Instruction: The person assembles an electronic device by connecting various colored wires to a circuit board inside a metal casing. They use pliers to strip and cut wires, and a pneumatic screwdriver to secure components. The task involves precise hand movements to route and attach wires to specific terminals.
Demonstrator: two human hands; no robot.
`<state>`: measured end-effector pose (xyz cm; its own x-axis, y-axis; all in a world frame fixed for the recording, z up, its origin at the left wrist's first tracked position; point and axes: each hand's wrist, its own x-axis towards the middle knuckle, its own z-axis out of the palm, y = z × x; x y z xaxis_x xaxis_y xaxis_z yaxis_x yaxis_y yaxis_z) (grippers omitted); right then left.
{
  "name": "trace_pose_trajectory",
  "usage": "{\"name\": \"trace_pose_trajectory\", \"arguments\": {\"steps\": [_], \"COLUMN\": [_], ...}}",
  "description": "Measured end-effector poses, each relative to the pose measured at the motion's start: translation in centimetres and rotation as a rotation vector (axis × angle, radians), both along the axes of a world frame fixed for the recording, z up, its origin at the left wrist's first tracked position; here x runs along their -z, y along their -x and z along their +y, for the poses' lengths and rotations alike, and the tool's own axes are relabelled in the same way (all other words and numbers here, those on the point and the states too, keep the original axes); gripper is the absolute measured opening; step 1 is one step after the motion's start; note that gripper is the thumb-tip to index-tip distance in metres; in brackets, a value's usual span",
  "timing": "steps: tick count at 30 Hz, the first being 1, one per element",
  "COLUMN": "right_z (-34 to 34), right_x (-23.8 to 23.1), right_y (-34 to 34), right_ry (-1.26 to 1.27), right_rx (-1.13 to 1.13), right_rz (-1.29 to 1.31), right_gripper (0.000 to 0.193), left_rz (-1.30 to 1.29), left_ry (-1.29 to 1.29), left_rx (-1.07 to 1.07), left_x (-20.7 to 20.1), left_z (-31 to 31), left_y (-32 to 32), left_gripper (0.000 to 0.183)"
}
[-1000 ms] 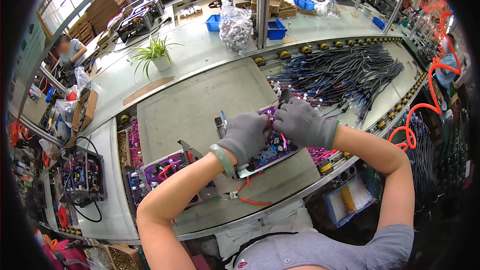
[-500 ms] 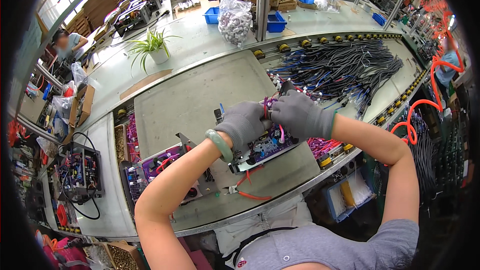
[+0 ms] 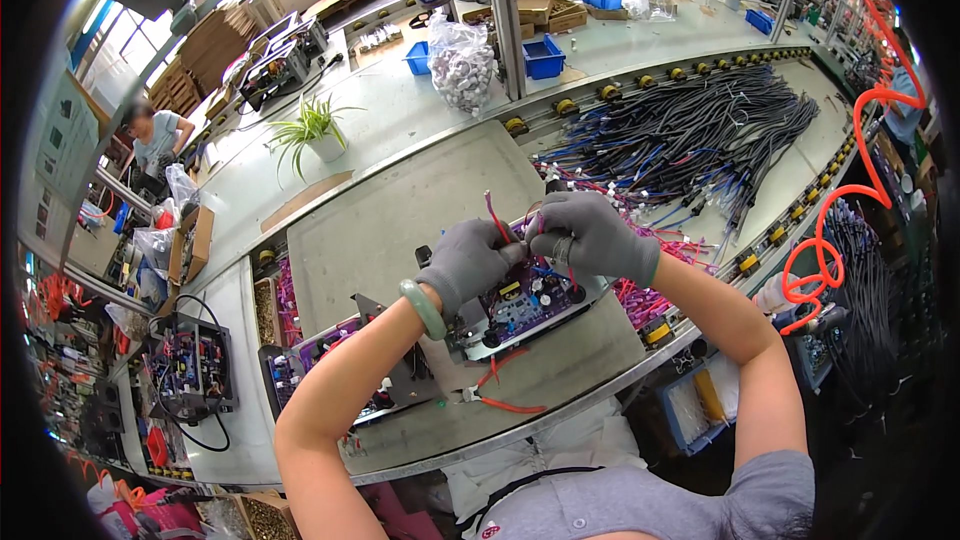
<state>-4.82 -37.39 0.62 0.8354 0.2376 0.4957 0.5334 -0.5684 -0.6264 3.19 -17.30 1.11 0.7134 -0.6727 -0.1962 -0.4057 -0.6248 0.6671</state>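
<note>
Item: purple circuit board (image 3: 535, 302) on a metal base, on the desk (image 3: 400, 190), partly under both hands.
Handling, as judged: stiff, fairly light, fragile across the component face; best held by the base's long edges.
Left hand (image 3: 468, 265), grey-gloved: beside an upright red wire (image 3: 494, 212).
Right hand (image 3: 592, 237), grey-gloved: over the board's far side.
Grip, both: fingers curled inward, tips poorly seen; cannot tell whether apart or clamped on a wire.
Near side: orange-handled cutters (image 3: 510, 407).
Right: pink wires (image 3: 645, 298), black cables (image 3: 700, 130), limiting movement.
Upper left: broad desk surface, roomier.
</note>
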Motion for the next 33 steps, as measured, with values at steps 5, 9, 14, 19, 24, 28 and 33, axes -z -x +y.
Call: {"name": "trace_pose_trajectory", "arguments": {"steps": [5, 9, 14, 19, 24, 28, 33], "right_z": [-0.2, 0.2, -0.1, -0.3, 0.1, 0.1, 0.0], "right_x": [0.3, 0.7, 0.3, 0.0, 0.0, 0.0, 0.1], "right_y": [-0.1, 0.2, -0.3, 0.0, 0.2, 0.5, 0.7], "right_ry": [-0.032, -0.073, -0.031, 0.044, -0.043, -0.018, -0.134], "right_rx": [-0.022, -0.015, 0.016, 0.012, -0.015, 0.010, 0.014], "right_rz": [0.007, 0.011, -0.036, -0.002, -0.036, 0.017, 0.011], "right_gripper": [0.016, 0.015, 0.017, 0.010, 0.010, 0.011, 0.015], "left_rz": [0.064, 0.013, -0.285, -0.094, -0.014, -0.336, -0.439], "left_ry": [0.040, 0.046, 0.008, -0.229, -0.184, -0.309, -0.161], "left_rx": [-0.009, 0.039, 0.212, 0.236, 0.327, 0.347, 0.311], "left_x": [0.0, 0.5, -0.2, -1.9, -1.7, -0.9, -1.0], "left_z": [0.0, 0.0, -1.2, -1.4, -1.2, -1.9, -1.9], "left_y": [0.1, 0.6, 0.7, -0.6, -1.8, 0.3, 1.8], "left_gripper": [0.028, 0.026, 0.032, 0.035, 0.031, 0.024, 0.021]}}
